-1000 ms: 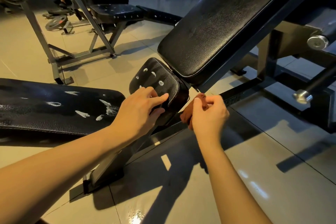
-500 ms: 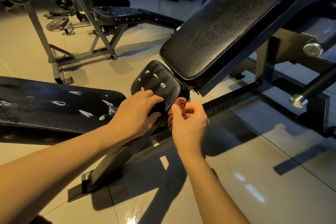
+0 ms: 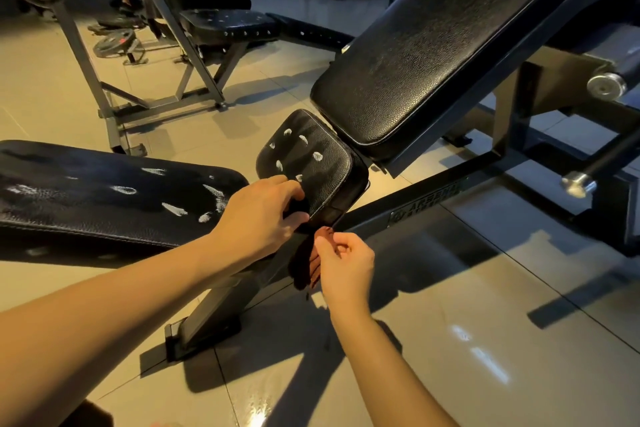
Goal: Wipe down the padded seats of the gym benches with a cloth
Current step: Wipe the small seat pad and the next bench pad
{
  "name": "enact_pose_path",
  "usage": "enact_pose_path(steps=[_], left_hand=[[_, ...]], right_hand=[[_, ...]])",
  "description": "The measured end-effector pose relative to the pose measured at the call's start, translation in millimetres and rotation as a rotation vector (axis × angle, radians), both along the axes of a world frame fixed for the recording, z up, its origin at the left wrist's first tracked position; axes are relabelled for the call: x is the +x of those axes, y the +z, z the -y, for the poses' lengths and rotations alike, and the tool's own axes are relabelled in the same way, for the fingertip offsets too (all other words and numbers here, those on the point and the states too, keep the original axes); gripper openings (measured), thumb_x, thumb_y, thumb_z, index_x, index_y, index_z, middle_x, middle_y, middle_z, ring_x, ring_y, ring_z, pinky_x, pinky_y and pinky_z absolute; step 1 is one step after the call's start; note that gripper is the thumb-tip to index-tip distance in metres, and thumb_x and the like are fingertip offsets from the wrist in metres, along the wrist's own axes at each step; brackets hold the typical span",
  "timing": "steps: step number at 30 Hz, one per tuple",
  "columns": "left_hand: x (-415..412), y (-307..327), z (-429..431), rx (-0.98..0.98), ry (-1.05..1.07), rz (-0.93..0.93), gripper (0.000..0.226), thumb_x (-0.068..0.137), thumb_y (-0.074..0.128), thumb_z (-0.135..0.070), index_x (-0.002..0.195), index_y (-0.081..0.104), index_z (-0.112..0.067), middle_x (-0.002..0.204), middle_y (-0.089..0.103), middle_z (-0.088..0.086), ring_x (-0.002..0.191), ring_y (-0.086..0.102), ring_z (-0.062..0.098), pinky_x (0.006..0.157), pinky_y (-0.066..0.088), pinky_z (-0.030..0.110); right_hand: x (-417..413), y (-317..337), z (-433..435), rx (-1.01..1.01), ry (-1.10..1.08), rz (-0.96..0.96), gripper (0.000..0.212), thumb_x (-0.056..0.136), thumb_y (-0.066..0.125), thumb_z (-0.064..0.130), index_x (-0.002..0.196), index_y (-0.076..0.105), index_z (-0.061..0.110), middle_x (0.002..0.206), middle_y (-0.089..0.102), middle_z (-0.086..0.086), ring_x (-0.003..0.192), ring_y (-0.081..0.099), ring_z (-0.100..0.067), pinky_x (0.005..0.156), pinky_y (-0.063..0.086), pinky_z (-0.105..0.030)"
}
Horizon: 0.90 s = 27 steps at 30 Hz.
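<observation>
Now: cloth dangling below the spotted seat pad

Head view: the right hand (image 3: 346,262) is pinching the cloth (image 3: 311,265), its grip clamped on the top corner, while the rest is hanging limp just below the front edge of the seat pad (image 3: 311,163). The left hand (image 3: 259,215) is curling its grip round that edge. The cloth is looking light and soft, so bunching it in the palm should be giving firmer wiping. White spots are dotting the pad. No container is showing.

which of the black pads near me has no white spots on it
The large tilted back pad at upper right, plain black. The small seat pad below it and the flat bench pad at left both carry white patches.
</observation>
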<state>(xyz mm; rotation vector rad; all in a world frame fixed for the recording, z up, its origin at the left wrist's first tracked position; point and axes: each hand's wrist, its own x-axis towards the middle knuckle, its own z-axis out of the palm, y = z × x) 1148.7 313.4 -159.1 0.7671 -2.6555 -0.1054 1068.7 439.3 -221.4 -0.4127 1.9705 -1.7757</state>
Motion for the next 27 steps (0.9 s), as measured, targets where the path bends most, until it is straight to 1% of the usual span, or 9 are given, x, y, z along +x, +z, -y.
enact_pose_path(steps=[3,4,7,11,14,17,20,25,27], left_hand=[[-1,2,2,0.003,-0.006,0.002,0.029,0.093,0.067,-0.045,0.115,0.065,-0.026,0.103,0.062,-0.009,0.091,0.058,0.011,0.078,0.054,0.031],[-1,2,1,0.010,-0.004,0.001,0.029,0.093,0.067,-0.045,0.115,0.065,-0.026,0.104,0.062,-0.009,0.091,0.059,0.012,0.079,0.055,0.033],[-1,0,1,0.019,0.004,0.007,0.028,0.093,0.067,-0.045,0.114,0.064,-0.026,0.103,0.063,-0.009,0.091,0.060,0.013,0.080,0.057,0.036],[-2,1,3,0.023,-0.005,0.006,0.025,0.093,0.067,-0.043,0.110,0.064,-0.026,0.100,0.061,-0.010,0.090,0.059,0.013,0.078,0.055,0.035],[-2,-1,1,0.027,0.003,0.005,0.024,0.093,0.067,-0.043,0.110,0.063,-0.026,0.101,0.062,-0.009,0.089,0.059,0.014,0.079,0.056,0.038],[-3,-2,1,0.037,0.004,-0.001,0.023,0.093,0.067,-0.042,0.110,0.063,-0.026,0.101,0.062,-0.008,0.089,0.059,0.014,0.080,0.057,0.038],[-2,-1,1,0.040,0.015,0.003,0.026,0.093,0.067,-0.043,0.112,0.063,-0.026,0.103,0.063,-0.007,0.092,0.061,0.015,0.082,0.056,0.037],[-3,-1,1,0.039,0.013,0.006,0.026,0.093,0.067,-0.044,0.111,0.063,-0.026,0.101,0.063,-0.008,0.090,0.060,0.014,0.081,0.055,0.035],[-3,0,1,0.026,0.014,0.013,0.026,0.093,0.067,-0.045,0.110,0.063,-0.026,0.099,0.062,-0.009,0.088,0.060,0.014,0.079,0.054,0.035]], right_hand=[[-9,3,6,-0.041,-0.075,-0.045,0.005,0.095,0.069,0.025,0.099,0.067,0.023,0.090,0.069,0.007,0.084,0.067,-0.007,0.064,0.051,-0.015],[-10,4,6,-0.045,-0.076,-0.037,0.002,0.096,0.068,0.024,0.095,0.067,0.025,0.089,0.069,0.006,0.083,0.067,-0.008,0.066,0.053,-0.017],[-11,4,6,-0.043,-0.052,0.002,0.013,0.096,0.068,0.020,0.084,0.068,0.025,0.083,0.072,0.002,0.081,0.070,-0.014,0.065,0.054,-0.022],[-15,5,9,-0.055,-0.079,-0.007,0.006,0.098,0.066,0.021,0.094,0.071,0.019,0.087,0.071,0.002,0.083,0.069,-0.011,0.065,0.053,-0.016],[-17,3,9,-0.038,-0.041,0.045,0.009,0.095,0.068,0.017,0.089,0.074,0.014,0.079,0.072,-0.002,0.081,0.070,-0.020,0.068,0.059,-0.031],[-20,7,10,-0.073,-0.064,0.013,0.010,0.095,0.068,0.016,0.089,0.074,0.011,0.078,0.071,-0.001,0.077,0.069,-0.013,0.065,0.055,-0.022],[-19,6,8,-0.044,-0.019,0.036,0.010,0.096,0.067,0.016,0.087,0.073,0.015,0.078,0.071,0.001,0.077,0.068,-0.012,0.059,0.049,-0.015],[-21,12,7,-0.071,-0.018,0.002,0.011,0.097,0.066,0.016,0.088,0.072,0.014,0.079,0.070,0.002,0.077,0.068,-0.011,0.060,0.051,-0.014],[-20,10,5,-0.029,0.046,0.037,0.013,0.097,0.065,0.016,0.086,0.071,0.012,0.074,0.070,0.001,0.073,0.069,-0.014,0.056,0.050,-0.015]])
